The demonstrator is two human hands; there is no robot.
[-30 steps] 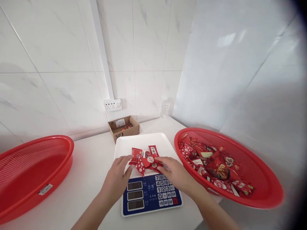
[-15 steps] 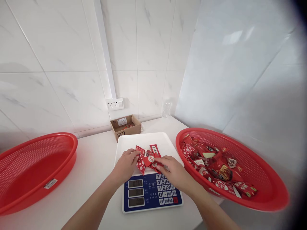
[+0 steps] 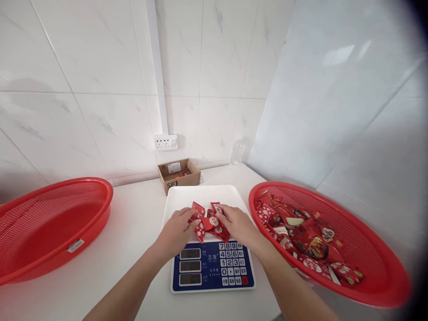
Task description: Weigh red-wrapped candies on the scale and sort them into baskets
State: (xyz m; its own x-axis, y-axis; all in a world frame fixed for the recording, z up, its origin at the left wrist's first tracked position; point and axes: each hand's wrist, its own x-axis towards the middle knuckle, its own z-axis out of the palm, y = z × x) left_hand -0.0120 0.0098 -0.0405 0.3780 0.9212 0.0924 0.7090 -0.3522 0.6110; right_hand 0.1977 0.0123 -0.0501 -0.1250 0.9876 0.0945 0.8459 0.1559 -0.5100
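A small pile of red snack packets (image 3: 211, 223) lies on the white pan (image 3: 200, 194) of a scale with a blue keypad panel (image 3: 214, 267). My left hand (image 3: 179, 229) is closed on the polka-dot packets at the pile's left side, thumb and fingers on either side of them. On the right side of the pile, my right hand (image 3: 236, 223) has its fingers and thumb closed round the edge of the red packets. Part of each packet is hidden beneath my fingers. The digits on the scale's displays (image 3: 190, 254) are faint.
A red perforated basket (image 3: 377, 294) holding many red packets stands at the right. Another red basket (image 3: 96, 223) is at the left. Behind the scale are a small cardboard box (image 3: 183, 180) with packets inside, a wall socket (image 3: 166, 142) and a clear plastic item (image 3: 237, 154).
My right hand has moved up and round the right edge of the pile, its thumb off the middle packet. My left thumb has come over the left packets. The view has shifted slightly.
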